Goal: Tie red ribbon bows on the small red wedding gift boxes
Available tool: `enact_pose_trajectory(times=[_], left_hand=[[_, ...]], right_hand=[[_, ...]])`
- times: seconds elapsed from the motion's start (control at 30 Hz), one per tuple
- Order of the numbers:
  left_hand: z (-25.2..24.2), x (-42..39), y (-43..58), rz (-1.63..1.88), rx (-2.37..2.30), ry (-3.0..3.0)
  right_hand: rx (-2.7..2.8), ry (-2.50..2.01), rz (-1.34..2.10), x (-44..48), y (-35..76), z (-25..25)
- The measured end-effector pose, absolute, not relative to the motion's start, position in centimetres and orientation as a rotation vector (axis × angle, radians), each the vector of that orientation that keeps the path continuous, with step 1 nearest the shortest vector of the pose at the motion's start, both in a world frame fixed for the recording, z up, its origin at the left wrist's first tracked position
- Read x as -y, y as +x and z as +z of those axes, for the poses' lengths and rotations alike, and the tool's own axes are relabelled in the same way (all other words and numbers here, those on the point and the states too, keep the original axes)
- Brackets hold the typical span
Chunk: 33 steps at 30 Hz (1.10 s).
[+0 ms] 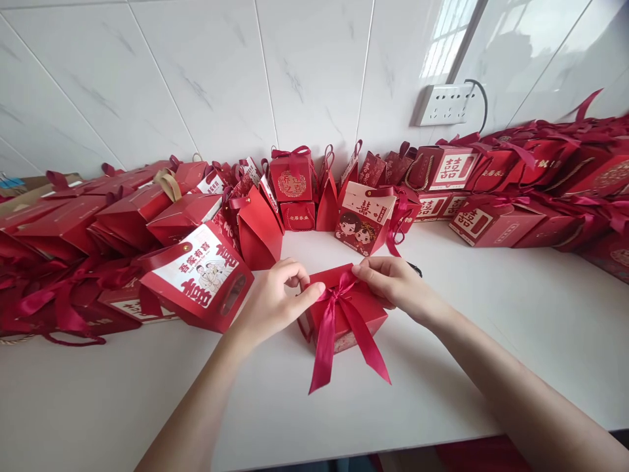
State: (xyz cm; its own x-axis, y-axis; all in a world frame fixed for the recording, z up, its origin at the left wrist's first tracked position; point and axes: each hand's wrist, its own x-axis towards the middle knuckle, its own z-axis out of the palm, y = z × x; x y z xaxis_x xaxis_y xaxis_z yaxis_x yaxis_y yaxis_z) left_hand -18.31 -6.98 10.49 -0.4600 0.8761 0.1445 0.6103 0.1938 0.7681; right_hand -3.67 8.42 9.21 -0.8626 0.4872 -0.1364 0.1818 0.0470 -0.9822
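A red gift box stands on the white tabletop in front of me. Across its top a crimson ribbon bow is knotted, and its two long tails hang down over the near side. My left hand is at the box's left edge, thumb and curled fingers closed at the bow's left loop, which they partly hide. On the other side my right hand pinches the bow's right loop between thumb and forefinger, its other fingers against the box.
Many red gift boxes are packed along the left, with a white-fronted box near my left forearm. More boxes are stacked at right. A box with cartoon figures stands behind. A power strip is on the tiled wall.
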Motion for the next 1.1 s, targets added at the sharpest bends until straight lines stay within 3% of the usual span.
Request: enact_pose_trajectory(times=[1.1], left_hand=[[9.49, 6.76, -17.90, 1.200, -2.121, 1.214]], right_hand=[[2.253, -0.572, 1.941, -9.28, -3.07, 9.94]])
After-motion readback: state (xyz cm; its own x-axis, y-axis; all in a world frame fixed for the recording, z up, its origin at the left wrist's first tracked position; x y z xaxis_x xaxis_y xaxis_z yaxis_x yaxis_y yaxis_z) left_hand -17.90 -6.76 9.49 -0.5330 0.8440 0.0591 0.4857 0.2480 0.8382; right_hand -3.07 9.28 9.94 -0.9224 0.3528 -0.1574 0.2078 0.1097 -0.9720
